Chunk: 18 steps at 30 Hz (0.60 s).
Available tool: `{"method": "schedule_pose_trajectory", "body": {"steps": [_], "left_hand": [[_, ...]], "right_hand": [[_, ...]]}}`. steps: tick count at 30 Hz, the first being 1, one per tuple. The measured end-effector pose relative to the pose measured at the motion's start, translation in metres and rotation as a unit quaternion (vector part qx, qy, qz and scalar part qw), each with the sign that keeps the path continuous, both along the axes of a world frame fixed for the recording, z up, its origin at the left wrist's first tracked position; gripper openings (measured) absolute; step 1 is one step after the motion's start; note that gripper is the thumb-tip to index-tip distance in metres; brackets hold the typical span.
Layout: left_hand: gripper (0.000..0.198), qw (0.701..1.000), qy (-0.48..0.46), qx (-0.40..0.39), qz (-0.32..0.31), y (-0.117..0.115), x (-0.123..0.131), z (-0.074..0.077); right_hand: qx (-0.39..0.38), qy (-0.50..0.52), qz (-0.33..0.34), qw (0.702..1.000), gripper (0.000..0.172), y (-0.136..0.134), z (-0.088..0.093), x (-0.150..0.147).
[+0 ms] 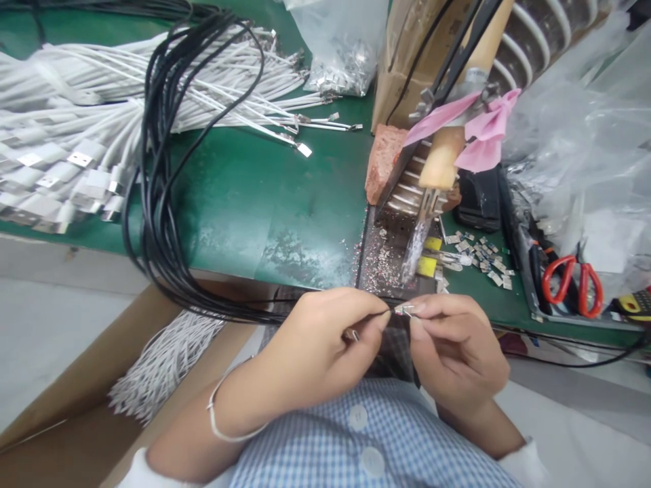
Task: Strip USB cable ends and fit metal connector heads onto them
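My left hand [318, 342] is closed in a pinch on the end of a black cable [157, 224], which loops up over the green bench [244, 203]. My right hand [452, 346] pinches a small metal connector shell [405, 310] against that cable end, fingertip to fingertip with the left. Both hands are held close to my chest, just below the bench's front edge. Above them a soldering iron [432, 196] with a wooden handle points down over a dark tray [379, 254] speckled with solder.
A pile of white cables [66, 142] covers the left of the bench. More white cables lie in a cardboard box [76, 400] at lower left. Small metal shells [483, 254], red scissors [572, 281], a brick [384, 159] and plastic bags [340, 47] lie nearby.
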<state>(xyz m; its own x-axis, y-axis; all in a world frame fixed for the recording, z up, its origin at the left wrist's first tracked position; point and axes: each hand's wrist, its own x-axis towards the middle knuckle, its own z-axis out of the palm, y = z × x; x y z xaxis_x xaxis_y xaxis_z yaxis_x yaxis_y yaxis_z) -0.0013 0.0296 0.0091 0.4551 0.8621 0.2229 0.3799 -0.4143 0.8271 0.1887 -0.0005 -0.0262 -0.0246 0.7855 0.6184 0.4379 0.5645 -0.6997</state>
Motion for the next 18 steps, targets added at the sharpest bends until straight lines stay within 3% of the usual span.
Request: {"method": "schedule_pose_trajectory", "body": {"steps": [18], "left_hand": [[0.010,0.999,-0.006,0.022,0.027,0.008,0.000,0.005]], "right_hand": [[0.013,-0.035,-0.021,0.999,0.023,0.013,0.003,-0.004]]}}
